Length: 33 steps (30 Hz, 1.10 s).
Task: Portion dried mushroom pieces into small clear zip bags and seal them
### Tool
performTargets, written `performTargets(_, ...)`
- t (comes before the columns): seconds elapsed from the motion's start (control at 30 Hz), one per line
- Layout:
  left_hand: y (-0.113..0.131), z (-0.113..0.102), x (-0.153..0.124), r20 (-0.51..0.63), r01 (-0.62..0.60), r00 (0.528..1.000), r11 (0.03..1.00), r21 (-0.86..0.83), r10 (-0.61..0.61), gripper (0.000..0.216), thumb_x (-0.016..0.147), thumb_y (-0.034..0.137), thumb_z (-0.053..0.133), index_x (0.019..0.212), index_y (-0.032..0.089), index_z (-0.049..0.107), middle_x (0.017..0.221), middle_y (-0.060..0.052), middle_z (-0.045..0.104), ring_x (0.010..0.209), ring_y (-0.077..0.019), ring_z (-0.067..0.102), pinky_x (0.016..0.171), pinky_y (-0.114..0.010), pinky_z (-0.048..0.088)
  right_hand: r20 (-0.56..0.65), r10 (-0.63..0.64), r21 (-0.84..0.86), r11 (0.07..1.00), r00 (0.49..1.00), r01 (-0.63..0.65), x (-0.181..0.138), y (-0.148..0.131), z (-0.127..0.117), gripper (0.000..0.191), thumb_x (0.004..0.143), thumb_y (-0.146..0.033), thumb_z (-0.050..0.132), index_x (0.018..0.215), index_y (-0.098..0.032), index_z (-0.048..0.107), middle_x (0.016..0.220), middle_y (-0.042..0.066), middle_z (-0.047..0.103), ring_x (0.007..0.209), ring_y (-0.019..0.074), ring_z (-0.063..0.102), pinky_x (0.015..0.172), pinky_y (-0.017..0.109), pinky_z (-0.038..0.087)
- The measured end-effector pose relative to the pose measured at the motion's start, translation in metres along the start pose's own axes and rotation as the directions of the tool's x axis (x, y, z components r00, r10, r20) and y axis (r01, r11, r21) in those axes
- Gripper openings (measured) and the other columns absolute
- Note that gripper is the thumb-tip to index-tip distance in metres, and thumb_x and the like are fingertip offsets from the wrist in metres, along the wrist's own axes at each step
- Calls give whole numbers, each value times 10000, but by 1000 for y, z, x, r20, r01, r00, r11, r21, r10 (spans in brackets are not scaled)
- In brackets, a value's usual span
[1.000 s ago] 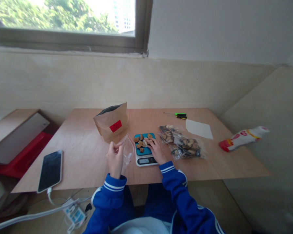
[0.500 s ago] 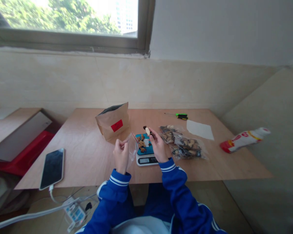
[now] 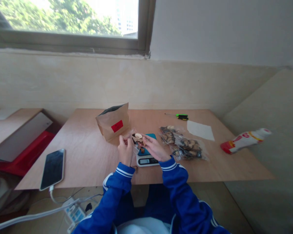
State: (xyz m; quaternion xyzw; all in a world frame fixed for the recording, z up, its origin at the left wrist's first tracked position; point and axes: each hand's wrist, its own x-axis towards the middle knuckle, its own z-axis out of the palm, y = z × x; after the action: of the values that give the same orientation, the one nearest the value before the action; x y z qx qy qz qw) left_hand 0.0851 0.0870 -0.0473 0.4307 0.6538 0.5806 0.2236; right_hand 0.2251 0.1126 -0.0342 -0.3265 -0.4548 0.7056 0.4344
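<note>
My left hand pinches the edge of a small clear plastic bag, left of the scale. My right hand has its fingers closed on several dried mushroom slices, pale and dark-edged, held at the bag; whether they are inside it I cannot tell. Beneath the hands is a white kitchen scale with a blue top and a small display. Some brown pieces show on the blue top, partly hidden. A small brown piece lies on the table by my left wrist.
Filled clear bags of dried slices lie right of the scale. An open kraft pouch stands behind my left hand. Farther out are screwdrivers, white paper, a red-and-white bottle and a plugged-in phone on the wooden table.
My right hand has moved left, bringing mushroom slices to the bag. Fewer brown pieces show on the scale's blue top. My left hand has shifted slightly right and up with the bag.
</note>
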Motion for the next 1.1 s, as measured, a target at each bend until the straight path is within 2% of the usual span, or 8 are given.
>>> performTargets(0.13,-3,-1,-4,-15,-12,1000,999,-40,11,124,839,334,510,824,215,480,734,-12,649,660,-171,630,613,-263,440,-73,43,-297,953,996,-63,12,6,2,462,742,-504,716,1070,-180,678,1049,88,717,848,193,676,817,361,544)
performTargets(0.3,-5,-4,-8,-49,-14,999,996,-91,10,168,825,368,543,817,211,483,728,-7,637,631,-163,619,594,-265,445,-53,-37,-574,819,998,0,14,0,27,484,874,-425,593,1281,-166,547,1181,139,674,1108,245,635,976,429,483)
performTargets(0.43,-6,-14,-3,-137,0,990,991,-131,-18,195,816,364,556,764,217,439,689,13,607,630,-154,608,594,-262,446,89,-216,-564,794,972,228,2,-14,39,404,945,-392,472,1296,-199,521,1350,109,572,1235,196,553,1040,361,443)
performTargets(0.6,-3,-32,7,-238,30,968,981,-193,-77,197,811,340,548,741,210,418,812,-26,671,741,-163,654,631,-266,477,-3,-461,-736,601,887,310,-29,2,21,249,961,-291,434,1098,-200,621,1080,88,644,1024,193,608,890,342,504)
performTargets(0.73,1,-42,11,-268,47,957,970,-237,-112,193,783,323,572,731,205,428,824,-37,688,756,-168,670,650,-273,496,99,-297,-945,270,950,183,-60,42,13,110,867,-208,601,941,-171,672,923,91,595,912,235,565,848,397,492)
performTargets(0.87,2,-43,7,-249,38,962,955,-293,-115,190,780,317,574,740,205,426,914,-59,709,890,-187,688,738,-294,528,101,-153,-994,14,983,104,-79,66,23,255,789,-242,716,1033,-194,666,998,109,571,950,284,542,804,426,483)
performTargets(0.97,1,-44,3,-217,46,969,947,-319,-120,191,781,312,582,742,205,429,907,-56,713,868,-185,694,746,-306,541,103,-112,-991,-91,988,93,-80,68,30,278,792,-246,713,1061,-208,658,1014,109,573,956,289,537,798,421,470)
performTargets(1.1,1,-46,0,-204,44,973,950,-309,-112,186,784,292,597,740,205,439,916,-54,720,877,-181,693,789,-318,540,84,-117,-992,-102,990,72,-76,69,31,180,817,-210,671,993,-179,658,1018,109,585,967,281,534,807,408,454)
